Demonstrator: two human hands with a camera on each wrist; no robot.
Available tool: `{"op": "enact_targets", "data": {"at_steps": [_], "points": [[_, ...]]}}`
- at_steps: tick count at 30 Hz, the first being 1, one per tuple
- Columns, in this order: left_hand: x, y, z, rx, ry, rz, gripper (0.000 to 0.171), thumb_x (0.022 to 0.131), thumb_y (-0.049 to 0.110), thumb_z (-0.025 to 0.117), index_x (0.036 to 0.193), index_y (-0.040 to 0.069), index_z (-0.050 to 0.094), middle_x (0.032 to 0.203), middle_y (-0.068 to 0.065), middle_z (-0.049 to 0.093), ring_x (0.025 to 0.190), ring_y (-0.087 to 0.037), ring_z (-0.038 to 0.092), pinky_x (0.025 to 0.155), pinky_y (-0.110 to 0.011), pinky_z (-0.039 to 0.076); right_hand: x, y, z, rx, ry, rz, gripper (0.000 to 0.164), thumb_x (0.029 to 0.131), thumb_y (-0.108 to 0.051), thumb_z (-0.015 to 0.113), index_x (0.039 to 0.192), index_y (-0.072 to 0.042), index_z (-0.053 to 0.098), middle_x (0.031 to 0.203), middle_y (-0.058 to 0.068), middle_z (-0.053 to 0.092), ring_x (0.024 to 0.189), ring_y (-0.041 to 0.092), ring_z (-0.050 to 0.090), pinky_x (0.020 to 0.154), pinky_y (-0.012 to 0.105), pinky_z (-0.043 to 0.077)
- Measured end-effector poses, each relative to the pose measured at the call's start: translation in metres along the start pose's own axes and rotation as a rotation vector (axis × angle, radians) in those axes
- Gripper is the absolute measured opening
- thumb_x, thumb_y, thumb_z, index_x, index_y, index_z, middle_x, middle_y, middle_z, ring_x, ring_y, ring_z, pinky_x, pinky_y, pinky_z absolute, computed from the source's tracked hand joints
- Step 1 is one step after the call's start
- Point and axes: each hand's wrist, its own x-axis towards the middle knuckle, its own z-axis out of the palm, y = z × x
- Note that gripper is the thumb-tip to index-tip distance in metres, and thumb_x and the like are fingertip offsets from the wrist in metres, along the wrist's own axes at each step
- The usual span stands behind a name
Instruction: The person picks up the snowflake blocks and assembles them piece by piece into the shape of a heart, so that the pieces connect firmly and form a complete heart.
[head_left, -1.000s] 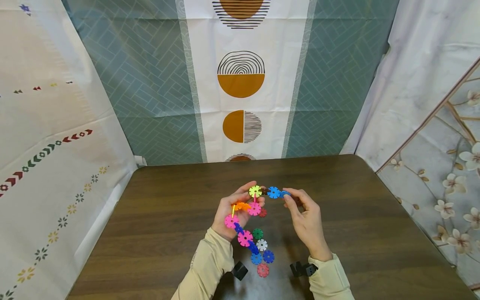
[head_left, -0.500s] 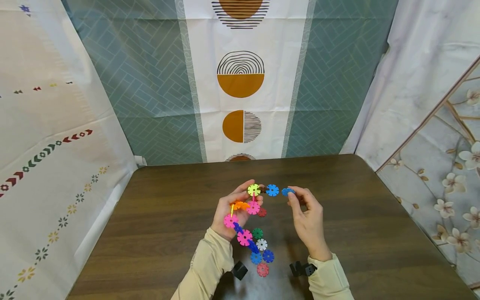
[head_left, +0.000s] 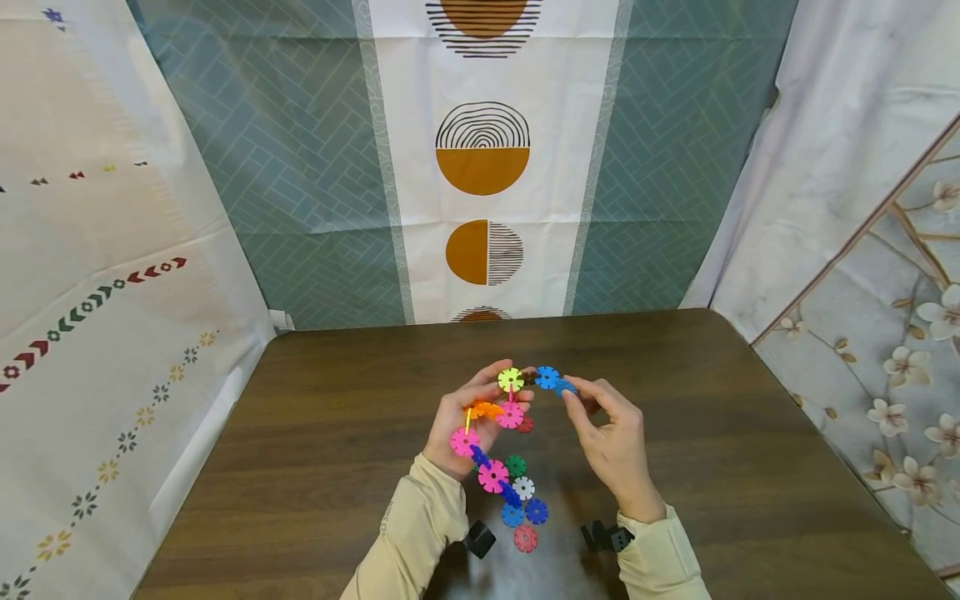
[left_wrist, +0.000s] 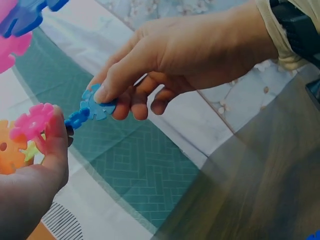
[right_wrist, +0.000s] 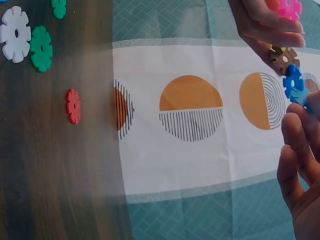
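Nearest the near edge of the surface (head_left: 322, 467), about midway between its left and right edges, lay a near red disc (head_left: 526, 537). Beyond it lay a loose light blue disc (head_left: 512, 516) and a blue disc (head_left: 536, 511), then a white disc (head_left: 523, 487) and a green disc (head_left: 515, 466). A second green disc (right_wrist: 58, 7) was plain in the right wrist view; in the head view the chain largely covered it. Farther on was a far red disc (right_wrist: 73, 106), partly screened in the head view and fully exposed in the right wrist view.

The disc chain (head_left: 493, 477) was held above the surface, midway between the left and right edges. The left hand (head_left: 446, 421) was clamped on the chain. The right hand (head_left: 617, 442) pinched a gripped light blue disc (left_wrist: 95, 102) against the end blue link (head_left: 547, 377); whether their slots were engaged could not be told.

Chain links were round plates with notched rims and centre holes, set at differing angles. Colours included dark blue, pink, yellow, orange, yellow-green, brown and blue. The brown link (right_wrist: 285, 59) showed its face in the right wrist view but only a narrow dark strip in the head view.

Past the far edge hung a patterned cloth (head_left: 483, 267).
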Motion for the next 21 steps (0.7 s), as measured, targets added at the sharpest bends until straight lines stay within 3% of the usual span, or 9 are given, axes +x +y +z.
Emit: {"op": "enact_targets", "data": {"at_steps": [8,13,21], "points": [[-0.0016,0.0009,0.0013,0.077,-0.028,0.015,0.034,0.101,0.007,0.027,0.130,0.005,0.044,0.139,-0.021,0.042,0.095,-0.022,0.068,0.095,-0.032,0.050,0.0011,-0.0006,-0.0039,0.010,-0.085,-0.032,0.036,0.085,0.000,0.071,0.119,-0.012,0.071,0.082,-0.005,0.062,0.072,0.011,0.054,0.062,0.021,0.048],[-0.0016,0.0007,-0.0004,0.155,-0.027,0.024,0.034,0.101,0.007,0.026,0.132,0.002,0.039,0.136,-0.019,0.046,0.092,-0.022,0.068,0.093,-0.032,0.051,0.0000,-0.0022,-0.0055,0.023,-0.110,-0.024,0.032,0.087,-0.006,0.071,0.118,-0.012,0.071,0.083,-0.007,0.064,0.069,0.010,0.053,0.058,0.021,0.046],[-0.0013,-0.0007,0.0000,0.256,-0.060,0.039,0.034,0.102,0.007,0.025,0.133,0.000,0.036,0.137,-0.020,0.047,0.091,-0.022,0.068,0.091,-0.034,0.052,-0.0003,-0.0017,-0.0053,0.033,-0.070,-0.074,0.033,0.083,0.000,0.073,0.115,-0.010,0.072,0.080,-0.005,0.064,0.068,0.010,0.055,0.061,0.019,0.048]]}}
